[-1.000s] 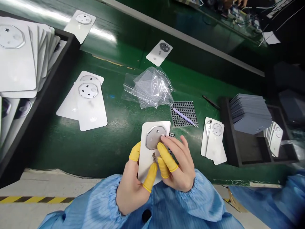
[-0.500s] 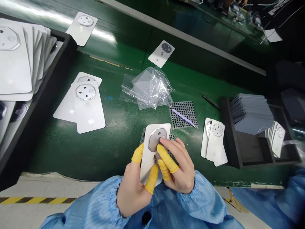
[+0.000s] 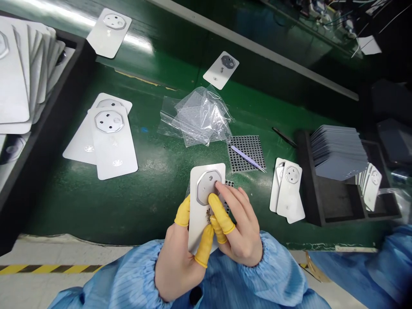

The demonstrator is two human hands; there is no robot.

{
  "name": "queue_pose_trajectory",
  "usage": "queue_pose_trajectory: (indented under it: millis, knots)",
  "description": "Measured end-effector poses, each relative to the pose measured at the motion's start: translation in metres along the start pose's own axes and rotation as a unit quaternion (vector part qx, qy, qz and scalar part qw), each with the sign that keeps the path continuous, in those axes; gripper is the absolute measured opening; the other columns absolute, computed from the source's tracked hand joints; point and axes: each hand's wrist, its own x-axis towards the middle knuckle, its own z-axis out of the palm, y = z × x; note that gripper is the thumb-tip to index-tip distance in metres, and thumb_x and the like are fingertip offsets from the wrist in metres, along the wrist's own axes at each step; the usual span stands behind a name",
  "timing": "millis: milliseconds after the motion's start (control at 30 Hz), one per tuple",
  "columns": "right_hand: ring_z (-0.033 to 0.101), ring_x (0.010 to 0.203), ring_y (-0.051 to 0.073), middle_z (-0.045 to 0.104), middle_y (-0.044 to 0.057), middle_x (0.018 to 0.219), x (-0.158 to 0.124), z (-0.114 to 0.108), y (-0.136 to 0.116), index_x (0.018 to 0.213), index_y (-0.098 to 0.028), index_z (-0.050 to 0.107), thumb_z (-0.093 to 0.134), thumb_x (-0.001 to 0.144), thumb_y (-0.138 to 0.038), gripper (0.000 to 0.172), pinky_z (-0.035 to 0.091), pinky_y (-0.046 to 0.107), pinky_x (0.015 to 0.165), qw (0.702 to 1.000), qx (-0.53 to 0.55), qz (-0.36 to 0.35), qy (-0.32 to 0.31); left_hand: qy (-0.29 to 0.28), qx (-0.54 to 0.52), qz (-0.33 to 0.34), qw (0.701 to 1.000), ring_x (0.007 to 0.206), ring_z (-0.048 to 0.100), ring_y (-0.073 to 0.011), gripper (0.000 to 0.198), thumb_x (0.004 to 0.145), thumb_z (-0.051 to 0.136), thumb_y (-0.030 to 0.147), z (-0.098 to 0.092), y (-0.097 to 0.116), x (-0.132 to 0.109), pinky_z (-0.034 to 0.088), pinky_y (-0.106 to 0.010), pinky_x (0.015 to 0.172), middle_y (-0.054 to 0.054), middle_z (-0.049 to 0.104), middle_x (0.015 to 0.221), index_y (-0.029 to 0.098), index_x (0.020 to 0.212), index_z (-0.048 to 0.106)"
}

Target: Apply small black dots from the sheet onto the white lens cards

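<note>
A white phone back cover point(image 3: 201, 231), with an octagonal camera plate point(image 3: 206, 187) and small dark characters, is held upright and slightly tilted in my left hand point(image 3: 185, 253). The left thumb lies across its front, and a yellow-cotted finger shows at its left edge. My right hand point(image 3: 240, 229) rests on the cover from the right, its index finger and a bare finger on the plate's lower right and its cotted thumb lower down. Nothing shows between those fingertips. Partly behind the cover lies a sheet of black dots point(image 3: 229, 184).
Purple tweezers point(image 3: 246, 158) lie on another dotted sheet point(image 3: 236, 165). Behind is clear plastic film point(image 3: 198, 116). More covers point(image 3: 114, 150) lie left, others point(image 3: 291, 193) right. A black tray point(image 3: 341, 206) holds a grey stack point(image 3: 337, 150); a black bin point(image 3: 64, 124) of covers stands left.
The cover and both hands have shifted slightly left in the view. My right fingers stay on the camera plate. The covers at left also sit a little farther left in the picture.
</note>
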Motion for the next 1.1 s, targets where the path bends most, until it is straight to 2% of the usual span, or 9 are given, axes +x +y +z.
queue_pose_trajectory:
  millis: [133, 267, 400, 533, 667, 767, 833, 933, 1100]
  knots:
    - [0.044, 0.133, 0.034, 0.056, 0.025, 0.132, -0.003, 0.001, -0.004, 0.124, -0.006, 0.055, 0.045, 0.089, -0.011, 0.037, 0.051, 0.054, 0.096, 0.999, -0.009, 0.017, -0.038, -0.015, 0.053, 0.013, 0.998, 0.115, 0.062, -0.0325, 0.073, 0.083, 0.063, 0.018, 0.0, 0.0, 0.003, 0.055, -0.043, 0.092, -0.015, 0.059, 0.133, 0.024, 0.147, 0.028]
    - [0.04, 0.135, 0.035, 0.046, 0.025, 0.141, -0.007, 0.002, 0.005, 0.133, -0.005, 0.049, 0.046, 0.086, -0.007, 0.047, 0.049, 0.056, 0.099, 0.995, 0.09, 0.018, -0.049, -0.026, 0.018, 0.014, 0.999, 0.114, 0.063, -0.0298, 0.065, 0.087, 0.06, 0.018, 0.0, 0.002, 0.005, 0.055, -0.039, 0.091, -0.013, 0.056, 0.137, 0.026, 0.145, 0.031]
    - [0.042, 0.134, 0.032, 0.04, 0.014, 0.149, -0.006, 0.003, 0.015, 0.138, -0.017, 0.047, 0.043, 0.09, -0.011, 0.049, 0.042, 0.06, 0.105, 0.973, 0.223, 0.056, -0.002, -0.044, -0.116, -0.011, 0.992, 0.118, 0.062, -0.0258, 0.061, 0.09, 0.058, 0.019, 0.001, 0.01, 0.006, 0.056, -0.034, 0.092, -0.008, 0.054, 0.14, 0.033, 0.143, 0.032]
    - [0.052, 0.126, 0.028, 0.056, 0.009, 0.136, 0.001, 0.003, 0.01, 0.131, -0.022, 0.057, 0.047, 0.09, -0.01, 0.043, 0.047, 0.054, 0.104, 0.943, 0.29, 0.124, 0.108, -0.049, -0.229, -0.08, 0.969, 0.113, 0.065, -0.025, 0.059, 0.09, 0.06, 0.019, 0.001, 0.019, 0.009, 0.058, -0.034, 0.09, -0.006, 0.057, 0.138, 0.036, 0.14, 0.035]
    - [0.059, 0.121, 0.024, 0.058, 0.005, 0.135, 0.01, 0.008, 0.003, 0.126, -0.027, 0.061, 0.06, 0.085, -0.007, 0.045, 0.057, 0.042, 0.097, 0.872, 0.376, 0.25, 0.191, -0.069, -0.284, -0.117, 0.949, 0.092, 0.073, -0.0234, 0.054, 0.085, 0.066, 0.019, -0.005, 0.026, 0.016, 0.063, -0.028, 0.069, -0.006, 0.068, 0.122, 0.033, 0.133, 0.045]
    - [0.071, 0.097, 0.018, 0.071, 0.003, 0.112, 0.014, 0.014, 0.001, 0.125, -0.028, 0.061, 0.067, 0.082, -0.009, 0.048, 0.064, 0.033, 0.082, 0.832, 0.433, 0.284, 0.199, -0.087, -0.284, -0.101, 0.95, 0.075, 0.073, -0.019, 0.041, 0.08, 0.071, 0.019, -0.011, 0.031, 0.025, 0.061, -0.022, 0.06, -0.005, 0.075, 0.103, 0.028, 0.119, 0.061]
    - [0.073, 0.083, 0.016, 0.074, 0.001, 0.101, 0.015, 0.017, -0.001, 0.121, -0.028, 0.064, 0.069, 0.081, -0.01, 0.045, 0.066, 0.03, 0.075, 0.826, 0.437, 0.29, 0.205, -0.075, -0.256, -0.094, 0.959, 0.065, 0.071, -0.0156, 0.025, 0.076, 0.075, 0.019, -0.014, 0.036, 0.032, 0.058, -0.018, 0.055, -0.003, 0.076, 0.086, 0.022, 0.1, 0.07]
    - [0.073, 0.08, 0.016, 0.075, 0.002, 0.098, 0.012, 0.017, -0.004, 0.118, -0.027, 0.066, 0.071, 0.08, -0.012, 0.042, 0.067, 0.03, 0.071, 0.828, 0.433, 0.293, 0.203, -0.06, -0.204, -0.102, 0.972, 0.05, 0.065, -0.0121, 0.01, 0.071, 0.077, 0.019, -0.018, 0.041, 0.039, 0.053, -0.015, 0.045, -0.001, 0.073, 0.065, 0.018, 0.08, 0.074]
    - [0.073, 0.081, 0.017, 0.074, 0.003, 0.099, 0.006, 0.015, -0.009, 0.12, -0.027, 0.065, 0.07, 0.079, -0.007, 0.046, 0.067, 0.028, 0.068, 0.84, 0.428, 0.27, 0.196, -0.049, -0.136, -0.056, 0.988, 0.042, 0.058, -0.0113, 0.012, 0.07, 0.079, 0.028, -0.02, 0.04, 0.04, 0.05, -0.017, 0.04, -0.001, 0.068, 0.054, 0.017, 0.069, 0.073]
